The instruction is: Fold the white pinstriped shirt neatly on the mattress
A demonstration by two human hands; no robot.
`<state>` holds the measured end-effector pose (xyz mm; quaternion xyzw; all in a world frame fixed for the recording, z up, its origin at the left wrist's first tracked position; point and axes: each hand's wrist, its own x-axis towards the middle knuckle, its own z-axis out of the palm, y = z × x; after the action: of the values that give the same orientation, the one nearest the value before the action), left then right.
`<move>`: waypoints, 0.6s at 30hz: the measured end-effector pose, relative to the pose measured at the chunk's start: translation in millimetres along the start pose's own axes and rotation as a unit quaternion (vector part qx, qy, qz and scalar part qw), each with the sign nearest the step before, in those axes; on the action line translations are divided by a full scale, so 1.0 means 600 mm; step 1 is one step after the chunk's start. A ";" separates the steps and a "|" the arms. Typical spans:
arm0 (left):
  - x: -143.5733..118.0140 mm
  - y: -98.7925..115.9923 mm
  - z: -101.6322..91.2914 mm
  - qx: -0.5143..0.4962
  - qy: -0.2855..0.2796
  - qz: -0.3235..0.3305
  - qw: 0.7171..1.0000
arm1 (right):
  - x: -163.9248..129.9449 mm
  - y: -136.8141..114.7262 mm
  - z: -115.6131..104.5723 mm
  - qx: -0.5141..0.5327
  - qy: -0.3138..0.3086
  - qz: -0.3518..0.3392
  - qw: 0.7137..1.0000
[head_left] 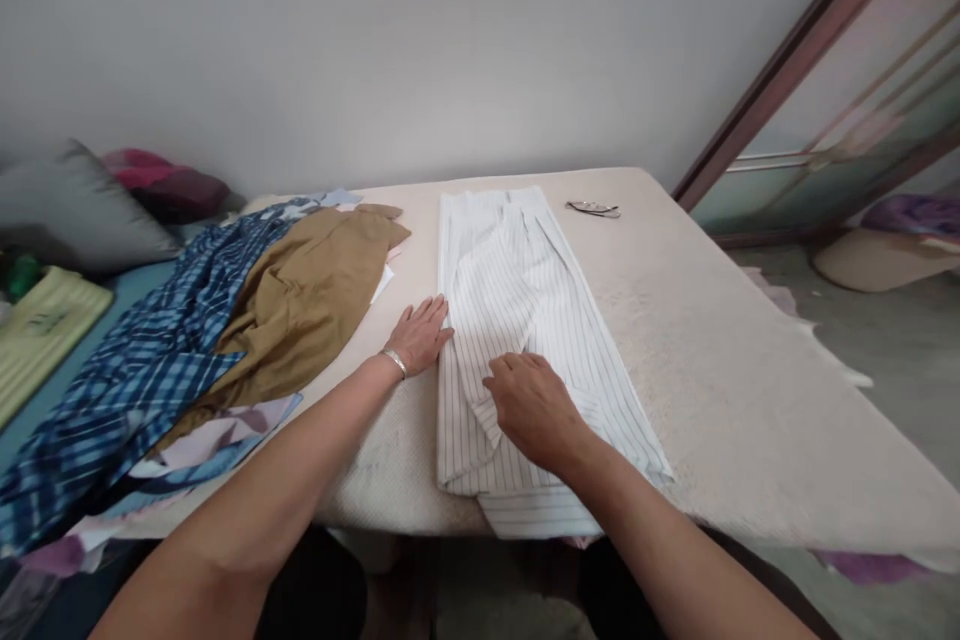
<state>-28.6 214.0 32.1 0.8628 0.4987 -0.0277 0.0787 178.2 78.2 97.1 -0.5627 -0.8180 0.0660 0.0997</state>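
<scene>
A white shirt with thin dark stripes lies folded lengthwise into a long strip on a cream-covered table. My left hand, with a silver bracelet at the wrist, rests flat with fingers spread on the shirt's left edge. My right hand presses down on the shirt's near half, its fingers curled at a fold in the cloth. Neither hand lifts anything.
A pile of clothes lies to the left: a tan garment on top, a blue plaid shirt and pale pieces beneath. A pair of scissors lies at the far edge. Grey and pink cushions sit at left; a sliding glass door at right.
</scene>
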 end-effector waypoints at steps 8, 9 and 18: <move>-0.179 0.056 0.007 0.015 -0.039 0.055 0.998 | 0.002 0.005 -0.030 -0.021 -0.012 0.017 1.000; -0.202 0.062 0.007 0.013 -0.046 0.063 0.997 | 0.003 0.007 -0.032 -0.023 -0.010 0.020 0.999; -0.351 0.103 0.011 -0.007 -0.084 0.080 0.993 | 0.005 0.032 -0.065 -0.011 0.008 0.099 0.995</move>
<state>-80.7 2.2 59.1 0.8938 0.4200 -0.0907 0.1284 203.8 87.8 130.8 -0.6428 -0.7579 0.0620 0.0928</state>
